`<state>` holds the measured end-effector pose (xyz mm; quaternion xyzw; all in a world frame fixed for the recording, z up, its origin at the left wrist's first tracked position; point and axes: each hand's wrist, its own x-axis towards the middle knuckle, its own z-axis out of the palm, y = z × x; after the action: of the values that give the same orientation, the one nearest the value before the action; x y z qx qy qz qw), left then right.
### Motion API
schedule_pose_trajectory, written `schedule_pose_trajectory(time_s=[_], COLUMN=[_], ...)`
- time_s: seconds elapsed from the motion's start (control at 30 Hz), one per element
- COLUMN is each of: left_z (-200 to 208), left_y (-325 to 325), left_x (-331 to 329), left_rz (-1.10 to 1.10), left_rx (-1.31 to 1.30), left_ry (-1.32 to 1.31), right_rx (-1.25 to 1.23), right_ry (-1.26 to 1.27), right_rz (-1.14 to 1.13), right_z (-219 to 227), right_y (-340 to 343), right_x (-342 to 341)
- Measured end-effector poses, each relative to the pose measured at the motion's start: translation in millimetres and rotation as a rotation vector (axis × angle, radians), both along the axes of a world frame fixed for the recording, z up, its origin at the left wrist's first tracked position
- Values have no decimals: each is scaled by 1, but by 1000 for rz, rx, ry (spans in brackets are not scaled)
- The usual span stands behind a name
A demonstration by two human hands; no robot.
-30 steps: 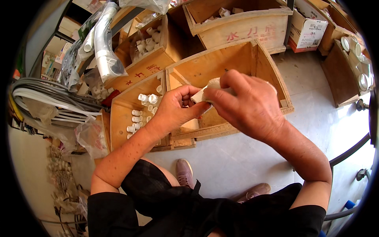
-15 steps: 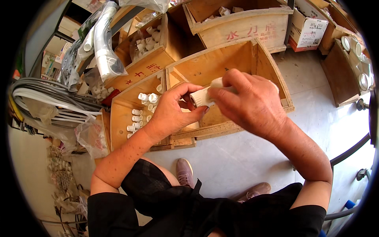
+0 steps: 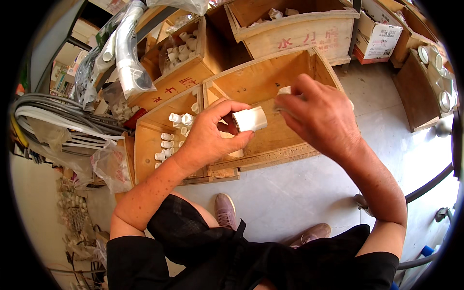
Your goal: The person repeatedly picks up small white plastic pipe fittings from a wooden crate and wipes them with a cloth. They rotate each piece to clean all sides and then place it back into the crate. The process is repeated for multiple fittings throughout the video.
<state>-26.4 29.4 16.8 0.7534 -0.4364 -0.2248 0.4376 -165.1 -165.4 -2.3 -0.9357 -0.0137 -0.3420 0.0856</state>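
My left hand (image 3: 208, 129) grips a short white plastic pipe coupling (image 3: 252, 120) between thumb and fingers, with its open end partly covered by them. Just right of it, my right hand (image 3: 320, 116) is closed around an off-white wad (image 3: 284, 91), mostly hidden by the fingers; its kind I cannot make out. A gap separates this hand from the coupling. Below both hands stands a wooden bin (image 3: 270, 155) with a wide right compartment. Small white pipe fittings (image 3: 167, 144) stand in rows in its left compartment.
More wooden bins (image 3: 295, 36) with fittings stand behind. Bagged white pipes (image 3: 128, 67) and coiled grey and white tubing (image 3: 63, 121) are at the left. A cardboard box (image 3: 379, 38) and a bin with large white pipe pieces (image 3: 435, 63) stand at the right.
My right hand has drawn away from the coupling to the right, taking the off-white wad with it. More of the coupling's side now shows. My left hand has stayed put.
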Motion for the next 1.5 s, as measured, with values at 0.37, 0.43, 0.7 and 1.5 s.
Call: schedule_pose_trajectory(time_s=[0.37, 0.43, 0.7, 1.5], left_z=[0, 3, 2, -1], left_y=[-3, -2, -3, -5], left_x=[-6, -7, -1, -3], left_rz=[-13, -44, -63, -100], left_rx=[13, 17, -71, -52], left_ry=[-187, -276, -396, -236], right_rx=[-20, -24, -26, 367], right_ry=[-42, -37, -1, -18], right_rz=[51, 62, -36, 250], right_z=[8, 8, -11, -7], right_y=[23, 23, -3, 14], right_x=[3, 3, 5, 1])
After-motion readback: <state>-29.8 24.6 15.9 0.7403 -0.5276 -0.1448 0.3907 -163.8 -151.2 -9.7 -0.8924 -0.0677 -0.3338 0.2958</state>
